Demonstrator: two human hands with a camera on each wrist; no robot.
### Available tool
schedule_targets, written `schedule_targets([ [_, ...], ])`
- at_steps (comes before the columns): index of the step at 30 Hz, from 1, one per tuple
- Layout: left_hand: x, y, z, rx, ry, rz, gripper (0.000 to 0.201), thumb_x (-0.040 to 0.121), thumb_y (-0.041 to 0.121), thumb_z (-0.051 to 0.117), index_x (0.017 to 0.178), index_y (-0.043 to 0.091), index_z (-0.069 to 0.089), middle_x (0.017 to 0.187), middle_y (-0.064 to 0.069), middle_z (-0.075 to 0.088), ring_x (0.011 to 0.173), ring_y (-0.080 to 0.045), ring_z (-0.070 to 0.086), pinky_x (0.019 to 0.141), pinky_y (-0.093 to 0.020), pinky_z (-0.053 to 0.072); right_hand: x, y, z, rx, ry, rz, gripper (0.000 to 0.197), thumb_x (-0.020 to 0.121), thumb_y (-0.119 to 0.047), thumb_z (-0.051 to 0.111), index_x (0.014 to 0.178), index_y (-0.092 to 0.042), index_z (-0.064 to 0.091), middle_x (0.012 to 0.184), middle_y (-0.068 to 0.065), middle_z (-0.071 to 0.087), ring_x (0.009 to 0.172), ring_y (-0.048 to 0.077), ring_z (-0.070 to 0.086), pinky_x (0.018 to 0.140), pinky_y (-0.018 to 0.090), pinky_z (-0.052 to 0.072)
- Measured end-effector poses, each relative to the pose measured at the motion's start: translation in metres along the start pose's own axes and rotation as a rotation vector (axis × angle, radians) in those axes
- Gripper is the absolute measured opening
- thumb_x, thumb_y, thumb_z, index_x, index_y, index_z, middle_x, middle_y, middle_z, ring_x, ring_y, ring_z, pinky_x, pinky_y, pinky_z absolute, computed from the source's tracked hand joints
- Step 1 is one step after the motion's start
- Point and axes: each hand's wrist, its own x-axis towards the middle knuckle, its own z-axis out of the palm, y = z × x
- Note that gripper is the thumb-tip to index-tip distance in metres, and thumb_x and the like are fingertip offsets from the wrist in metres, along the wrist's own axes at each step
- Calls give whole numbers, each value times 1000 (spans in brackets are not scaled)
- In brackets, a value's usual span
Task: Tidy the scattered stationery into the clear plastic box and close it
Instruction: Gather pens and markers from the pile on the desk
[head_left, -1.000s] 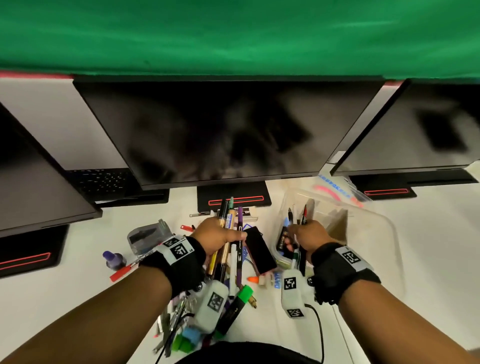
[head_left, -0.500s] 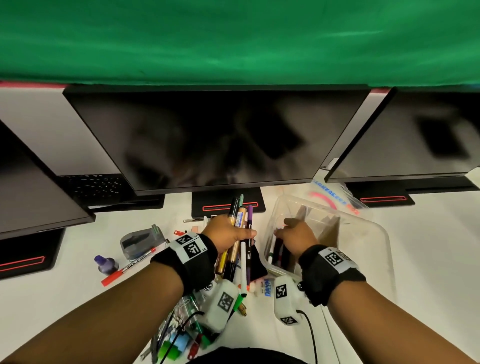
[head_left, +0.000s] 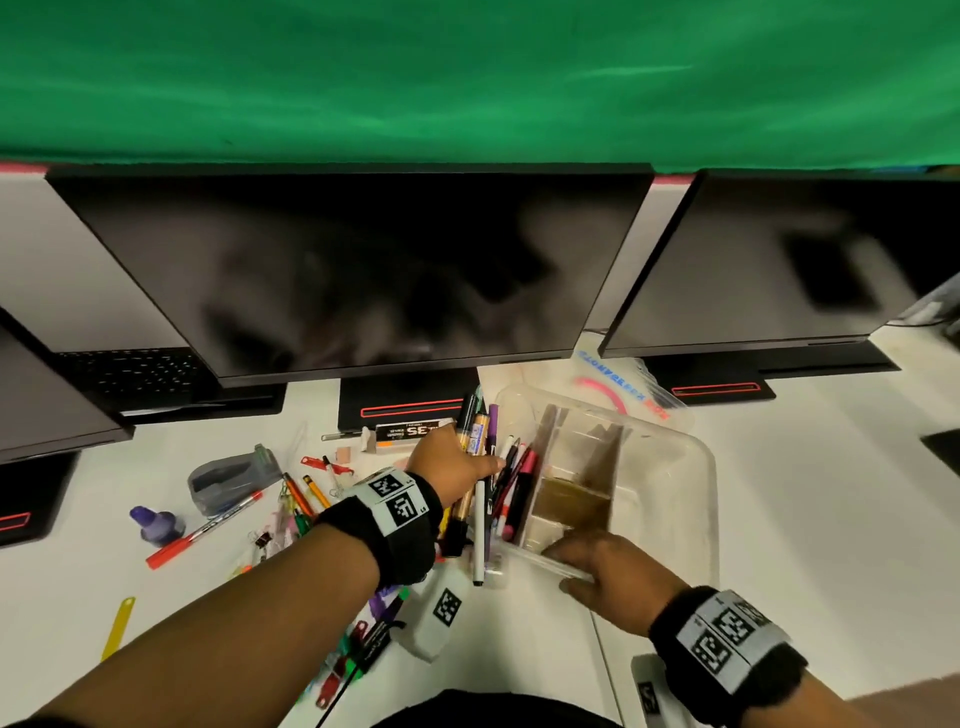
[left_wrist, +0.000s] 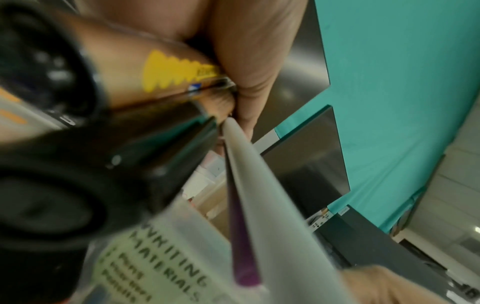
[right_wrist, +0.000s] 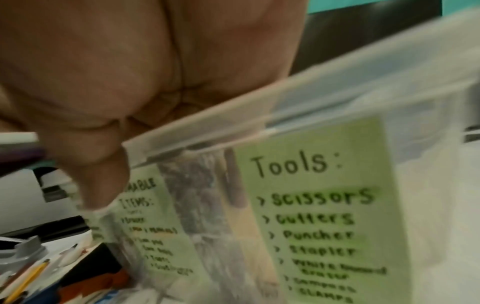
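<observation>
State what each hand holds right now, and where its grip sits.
Left hand grips a bundle of pens around mid-length. Right hand grips the clear plastic box by its near rim.

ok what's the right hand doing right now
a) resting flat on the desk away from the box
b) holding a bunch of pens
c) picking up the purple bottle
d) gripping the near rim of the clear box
d: the right hand has its fingers curled over the near rim of the clear plastic box, while the left hand holds the bundle of pens.
</observation>
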Motion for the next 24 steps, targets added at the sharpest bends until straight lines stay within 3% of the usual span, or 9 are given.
schedule_targets([
  [3,-1,3,11,53,48,5,20,75,22,75,88,9,67,86,-6,71,79,-22,66,72,-27,48,0,-7,2,1,-44,-53,36,92,-20,54,128,-25,57,126,-4,62,114,15,55,87,15,35],
  [8,0,4,16,175,102,-37,31,75,29,73,95,9,62,91,-7,69,84,-25,65,79,-36,54,-1,-20,4,-5,-115,-99,36,94,-21,52,129,-22,56,127,0,62,114,19,56,91,22,40],
  [11,-3,7,17,258,99,-46,35,78,26,72,104,8,57,97,-7,64,91,-26,63,78,-31,49,-2,-20,5,17,-109,-100,35,94,-21,51,128,-21,56,123,1,64,111,20,57,86,22,40],
  [14,-5,9,20,313,50,-38,47,80,25,71,119,12,50,112,-8,64,102,-26,62,85,-31,48,-2,-21,4,14,-109,-97,32,94,-20,52,125,-20,58,117,4,65,104,20,58,76,19,35],
  [17,-6,10,22,330,-56,-36,69,83,24,67,142,17,30,127,-10,59,112,-28,59,95,-34,47,-1,-22,4,5,-112,-104,32,93,-20,52,125,-20,58,115,4,66,102,21,58,75,19,35],
  [19,-7,12,22,371,-117,-36,73,87,22,61,146,18,19,133,-12,54,119,-28,55,99,-35,45,-1,-22,3,0,-118,-105,32,93,-21,52,125,-21,57,115,4,65,102,21,58,77,20,37],
  [21,-9,12,21,385,-147,-45,71,90,19,58,148,17,16,140,-13,48,126,-28,50,103,-35,41,1,-21,4,8,-117,-103,32,93,-22,52,124,-22,57,115,4,66,102,21,59,79,22,39],
  [24,-10,7,18,404,-141,-18,64,90,16,56,146,18,25,145,-11,43,130,-27,45,107,-33,39,2,-20,4,15,-112,-108,30,93,-22,51,122,-22,58,112,2,66,93,17,57,77,23,39],
])
